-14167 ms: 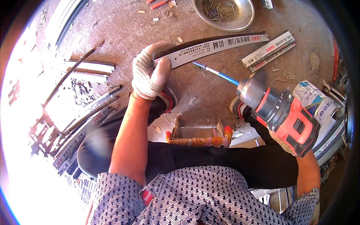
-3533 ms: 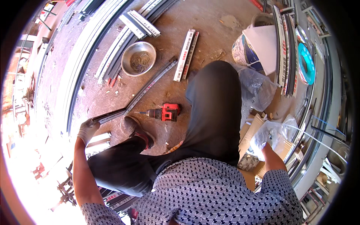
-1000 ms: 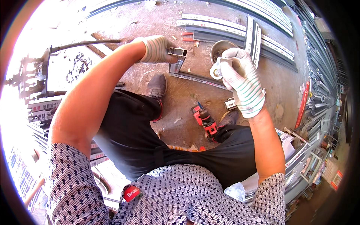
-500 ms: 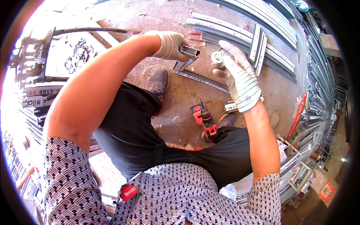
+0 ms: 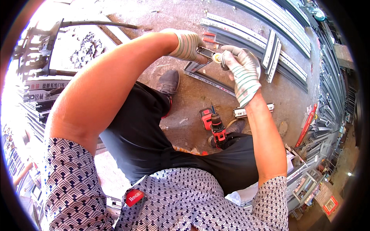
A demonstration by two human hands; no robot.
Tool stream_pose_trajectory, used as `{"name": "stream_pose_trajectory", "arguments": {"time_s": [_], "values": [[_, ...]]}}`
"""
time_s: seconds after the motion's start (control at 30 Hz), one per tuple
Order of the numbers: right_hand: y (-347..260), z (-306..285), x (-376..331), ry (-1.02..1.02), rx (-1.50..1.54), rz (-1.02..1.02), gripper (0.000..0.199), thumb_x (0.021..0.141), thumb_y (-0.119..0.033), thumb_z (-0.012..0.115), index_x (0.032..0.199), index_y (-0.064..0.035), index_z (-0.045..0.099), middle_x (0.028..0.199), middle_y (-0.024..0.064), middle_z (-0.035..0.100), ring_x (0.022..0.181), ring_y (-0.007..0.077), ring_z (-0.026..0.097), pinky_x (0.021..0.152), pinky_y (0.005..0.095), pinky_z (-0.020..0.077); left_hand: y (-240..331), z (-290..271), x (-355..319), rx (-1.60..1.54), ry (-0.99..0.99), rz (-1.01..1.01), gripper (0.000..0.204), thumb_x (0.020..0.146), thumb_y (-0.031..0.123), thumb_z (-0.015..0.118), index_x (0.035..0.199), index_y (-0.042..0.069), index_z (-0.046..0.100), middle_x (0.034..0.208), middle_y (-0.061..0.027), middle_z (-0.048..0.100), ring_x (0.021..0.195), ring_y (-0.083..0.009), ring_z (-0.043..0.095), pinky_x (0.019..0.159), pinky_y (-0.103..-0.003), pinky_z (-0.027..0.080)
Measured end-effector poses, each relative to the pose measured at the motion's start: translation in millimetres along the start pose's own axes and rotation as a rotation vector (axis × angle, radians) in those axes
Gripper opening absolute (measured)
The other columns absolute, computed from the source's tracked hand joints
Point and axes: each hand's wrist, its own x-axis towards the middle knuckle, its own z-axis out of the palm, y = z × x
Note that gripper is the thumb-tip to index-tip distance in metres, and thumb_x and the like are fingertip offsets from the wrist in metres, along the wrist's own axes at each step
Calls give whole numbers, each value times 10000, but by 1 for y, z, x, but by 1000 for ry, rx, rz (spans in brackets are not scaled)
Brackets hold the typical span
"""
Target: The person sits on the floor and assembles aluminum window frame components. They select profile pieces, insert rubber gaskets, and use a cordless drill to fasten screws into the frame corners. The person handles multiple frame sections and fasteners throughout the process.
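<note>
My left hand, in a striped knit glove, grips the upper end of a hollow metal profile. The profile's open end faces up; lower down it meets another profile lying on the floor, and I cannot tell whether they are joined. My right hand, gloved alike, has its fingers closed on a small round whitish-yellow piece. This piece is right at the profile's open end; whether it touches is unclear. A thin pale curved edge shows beside the right hand's fingers.
A red-and-black cordless drill stands between my feet. Near my right shoe lies a short profile piece. Long profiles lie ahead, crossed by short ones. Stacked profiles line the right, near a red tool.
My right hand has come left, bringing the small round piece to the profile's open end. My left hand and the profile appear slightly farther right, as does most of the scene.
</note>
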Motion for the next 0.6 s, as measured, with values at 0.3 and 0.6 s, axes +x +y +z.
{"name": "stream_pose_trajectory", "arguments": {"time_s": [0.3, 0.6], "values": [[-2, 4, 0, -22, 143, 107, 301, 1019, -123, 641, 1315, -75, 661, 1079, 75, 738, 835, 129, 712, 668, 268, 635, 6, -1, -9, -31, 93, 2, 615, 868, 537, 741, 1300, 101, 703, 1078, -134, 764, 972, -261, 716, 902, -368, 539], [-5, 11, -4, -51, 34, 150, 343, 1022, -175, 654, 1330, -26, 631, 1046, 113, 738, 754, 146, 715, 643, 262, 629, 5, -2, -10, -25, 99, 32, 616, 893, 517, 730, 1322, 79, 679, 1155, -149, 745, 1072, -290, 699, 950, -372, 524]]}}
